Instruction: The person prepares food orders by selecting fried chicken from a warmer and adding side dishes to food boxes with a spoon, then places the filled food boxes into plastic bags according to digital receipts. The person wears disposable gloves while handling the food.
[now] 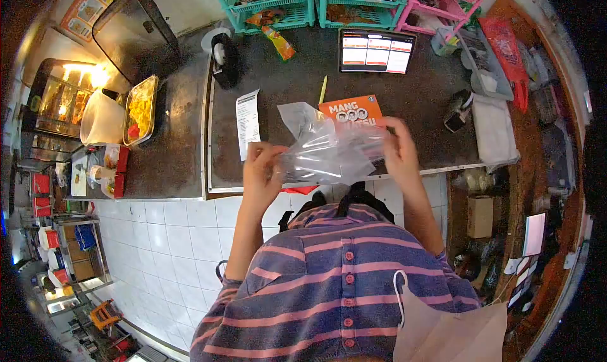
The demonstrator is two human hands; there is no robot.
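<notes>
A clear plastic bag (319, 150) is stretched between my two hands above the counter's front edge. My left hand (263, 167) pinches its left side, fingers curled in. At the other side my right hand (398, 148) grips the bag's edge and is slightly blurred. Behind the bag lies an orange card or box (354, 109) with white lettering, partly covered by the plastic. A printed receipt (248, 123) lies beside my left hand. Just beyond the bag is a yellow pen-like stick (324, 89).
A lit tablet (377, 51) stands at the back, near teal baskets (272, 14) and a pink rack (439, 8). A black holder (224, 61) stands left of the receipt. A food tray (140, 112) and heated display case (63, 103) are farther left. White bags (495, 131) hang at right.
</notes>
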